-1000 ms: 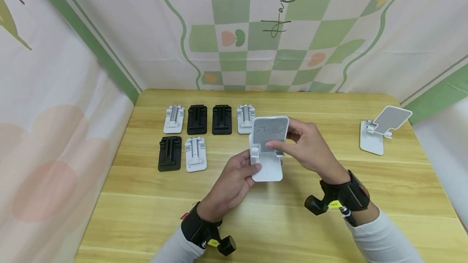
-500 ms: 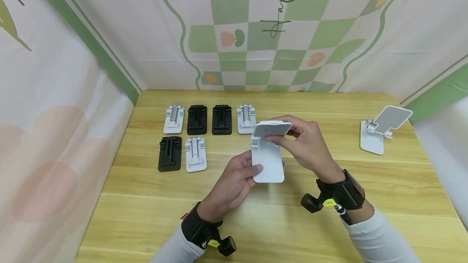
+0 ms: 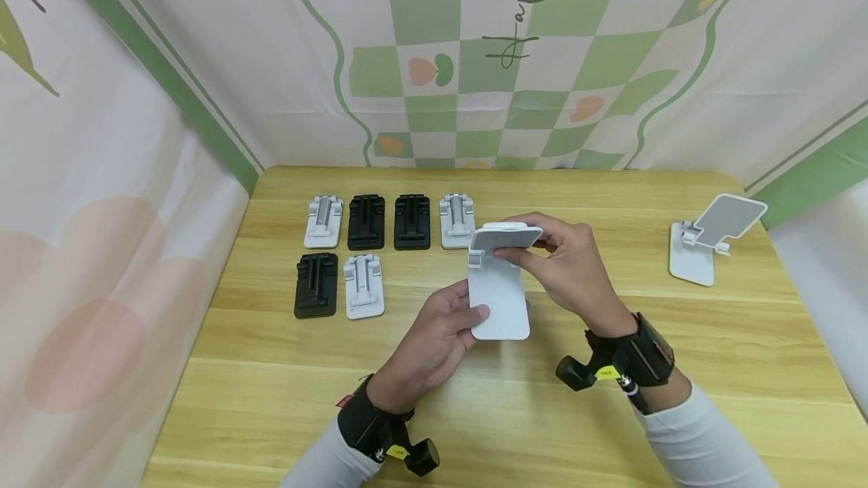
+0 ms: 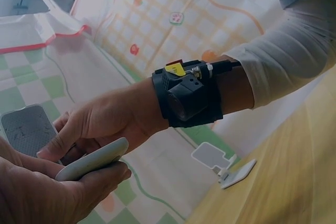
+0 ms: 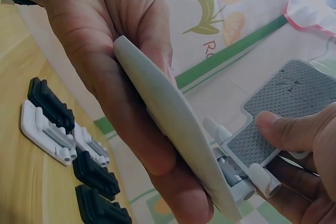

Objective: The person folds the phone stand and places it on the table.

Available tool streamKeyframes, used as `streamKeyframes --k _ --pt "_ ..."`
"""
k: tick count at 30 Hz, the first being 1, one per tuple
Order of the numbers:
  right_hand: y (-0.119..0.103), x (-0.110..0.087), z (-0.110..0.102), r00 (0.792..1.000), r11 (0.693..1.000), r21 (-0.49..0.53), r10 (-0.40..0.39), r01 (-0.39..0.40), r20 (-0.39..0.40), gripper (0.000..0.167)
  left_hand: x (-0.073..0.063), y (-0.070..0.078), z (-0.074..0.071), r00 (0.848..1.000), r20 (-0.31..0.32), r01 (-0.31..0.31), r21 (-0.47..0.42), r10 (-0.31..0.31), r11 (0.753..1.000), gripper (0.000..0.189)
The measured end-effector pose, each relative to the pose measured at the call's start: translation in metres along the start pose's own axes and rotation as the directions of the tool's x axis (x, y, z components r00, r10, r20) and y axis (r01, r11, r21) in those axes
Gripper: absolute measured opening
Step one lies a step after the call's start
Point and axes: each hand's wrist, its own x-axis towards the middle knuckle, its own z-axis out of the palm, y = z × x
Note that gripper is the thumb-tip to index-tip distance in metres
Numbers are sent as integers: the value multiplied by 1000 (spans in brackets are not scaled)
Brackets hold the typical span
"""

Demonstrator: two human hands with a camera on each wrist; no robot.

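A white folding phone stand (image 3: 500, 300) with a grey padded plate is held above the table between both hands. My left hand (image 3: 434, 333) grips its flat base, thumb on the upper face and fingers beneath. With thumb and fingers my right hand (image 3: 566, 266) pinches the hinged plate (image 5: 289, 95), the thumb lying on the grey textured pad. That plate stands tilted up from the base; the hinge (image 5: 239, 174) shows in the right wrist view. Part of the right hand's fingers is hidden behind the plate.
Several folded phone stands lie in two rows at the left, some black (image 3: 315, 285), some white (image 3: 364, 286). An unfolded white phone stand (image 3: 692, 254) stands at the right of the wooden table (image 3: 475, 428). Patterned cloth (image 3: 427, 6) hangs behind.
The padded plate has swung from lying nearly in line with the base to tilting steeply over it, moved by the right hand. The left hand keeps its grip on the base.
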Motion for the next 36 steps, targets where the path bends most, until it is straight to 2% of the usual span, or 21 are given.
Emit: streamKeyframes --k 5,9,11,14,18,21,23,29,33,36 --pt "-1 1 -2 1000 999 -28 -24 25 19 30 0 0 1 1000 0 1 -6 -1 1000 52" --pt "-9 4 -10 992 989 -107 -96 105 88 42 0 0 1 1000 -5 2 -2 -2 1000 52" --pt "-18 6 -16 980 971 -170 -145 168 135 50 0 0 0 1000 -10 3 3 -3 1000 52" --pt "-36 12 -27 956 925 -279 -201 257 215 55 1 -1 -1 1000 -22 5 17 -5 1000 52" --pt "-63 20 -35 935 863 -411 -168 293 313 42 2 -2 -1 999 -37 7 32 -5 999 51" --pt "-75 25 -35 925 838 -462 -124 291 359 30 3 -2 -1 999 -44 12 35 -10 999 51" --pt "-77 28 -33 921 828 -473 -123 301 370 26 3 -3 -1 999 -46 17 33 -15 999 51" --pt "-74 27 -30 919 830 -454 -163 324 358 23 3 -3 -3 999 -43 25 25 -24 999 50" --pt "-70 23 -26 915 825 -432 -232 365 330 25 3 -3 -4 998 -54 33 15 -32 999 50" --pt "-66 18 -22 906 807 -426 -299 408 301 28 2 -3 -5 997 -65 33 12 -32 999 50"
